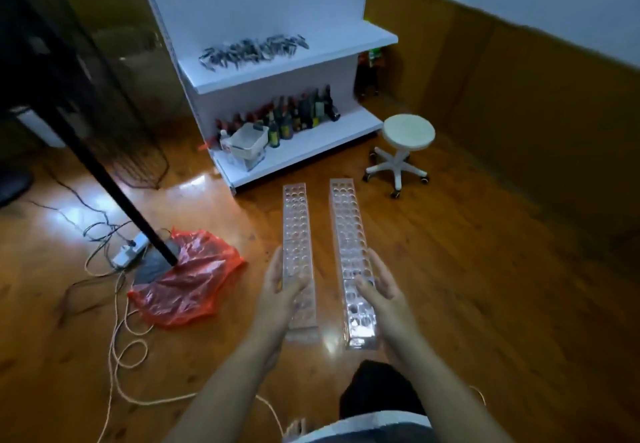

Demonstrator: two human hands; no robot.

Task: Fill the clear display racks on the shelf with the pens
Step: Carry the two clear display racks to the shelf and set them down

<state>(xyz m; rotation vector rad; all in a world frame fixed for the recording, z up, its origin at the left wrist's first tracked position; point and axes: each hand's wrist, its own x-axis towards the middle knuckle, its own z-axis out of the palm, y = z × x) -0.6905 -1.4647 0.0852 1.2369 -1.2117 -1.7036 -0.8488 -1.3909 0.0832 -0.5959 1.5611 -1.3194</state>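
Head view: left hand (281,288) grips left rack (295,231), right hand (382,286) grips right rack (347,224). Next, prob.: both go on shelf (349,50) w/ pens (252,51), ahead of fingers.

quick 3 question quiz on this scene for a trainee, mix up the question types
1. True or false: the pens already stand in the racks.
2. The left hand and right hand each hold: A) a bottle B) a clear rack C) a cable
3. Fill in: the pens lie on the ____ shelf.
Key: 1 false, the left rack and right rack are empty; 2 B; 3 upper shelf.
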